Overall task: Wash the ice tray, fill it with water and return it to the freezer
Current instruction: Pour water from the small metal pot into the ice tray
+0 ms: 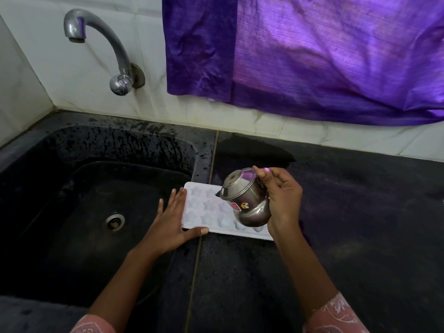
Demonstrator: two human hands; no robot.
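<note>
- The white ice tray (204, 207) with star-shaped moulds lies flat on the black bench (360, 212), just right of the sink (72, 150). Its left end pokes a bit over the sink edge, so spills probably run into the basin.
- The left hand (171, 222) is flat with the fingers straight. It presses on the tray's left end with the thumb along the near edge, looks like it's there to stop the tray sliding or tipping.
- The right hand (284, 200) is wrapped around a small steel pot (245, 200), tilted mouth-down over the middle of the tray. Pretty clearly the filling step, though no stream shows up, so can't say if water is coming out.
- The tap (101, 37) hangs over the sink, nowhere near the tray, with no water visible from it. Pouring from a pot gives way better aim at tiny moulds anyway.
</note>
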